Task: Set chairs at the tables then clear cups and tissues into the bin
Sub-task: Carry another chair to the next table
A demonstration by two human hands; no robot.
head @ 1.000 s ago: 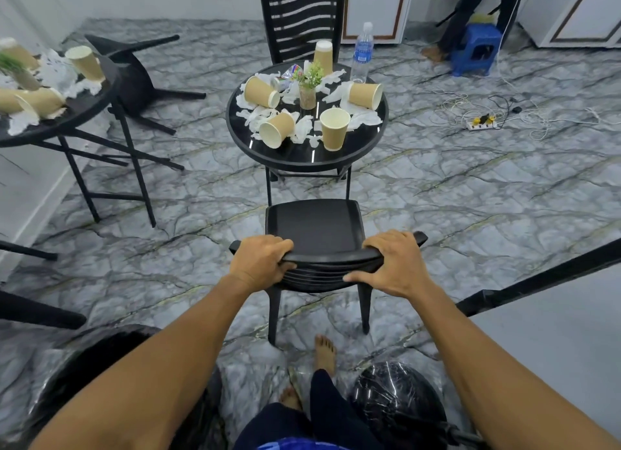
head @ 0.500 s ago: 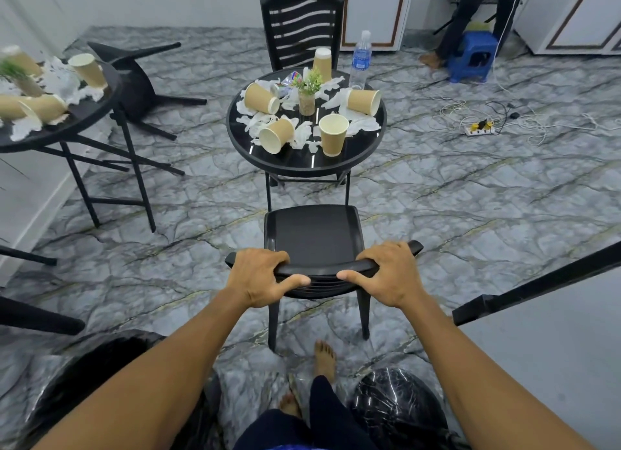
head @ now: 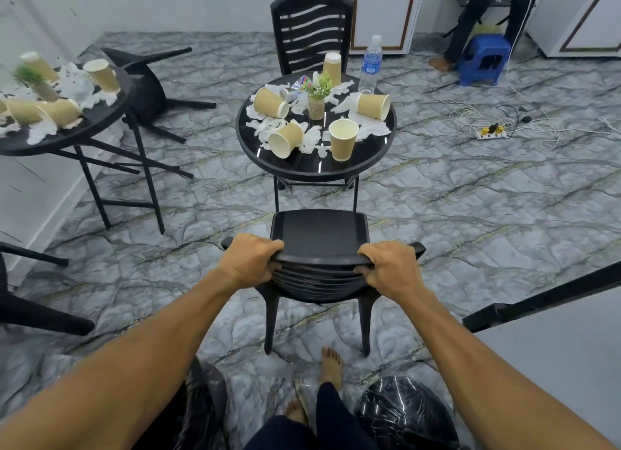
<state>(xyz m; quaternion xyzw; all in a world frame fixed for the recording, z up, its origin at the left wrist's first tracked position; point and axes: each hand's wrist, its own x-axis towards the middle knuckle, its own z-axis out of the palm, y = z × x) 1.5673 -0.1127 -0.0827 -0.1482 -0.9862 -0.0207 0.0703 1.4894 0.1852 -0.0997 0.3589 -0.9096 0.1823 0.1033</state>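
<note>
- On the far left a second table (head: pixel 67 137) carries tipped paper cups and torn tissues; behind it a chair (head: pixel 148 90) lies on its side, not yet set at any table.
- The left hand (head: pixel 247 259) is closed over the top rail of the black chair (head: pixel 319 234), fingers curled over the front and thumb underneath.
- Compared with a second ago, the chair sits a little nearer the round table (head: pixel 316 167): its seat edge now lies just short of the table legs, all four feet apparently on the floor.
- I judge that this chair is nearly placed; one small push should finish it.
- On that table, five cups (head: pixel 342 138) and scattered tissues (head: pixel 369 128) ring a small potted plant (head: pixel 317 96); none is cleared.
- The right hand (head: pixel 389 269) clasps the rail's other end in the same way.
- Two bins lined with shiny black bags (head: pixel 408 412) stand by the person's feet, ready for the rubbish.
</note>
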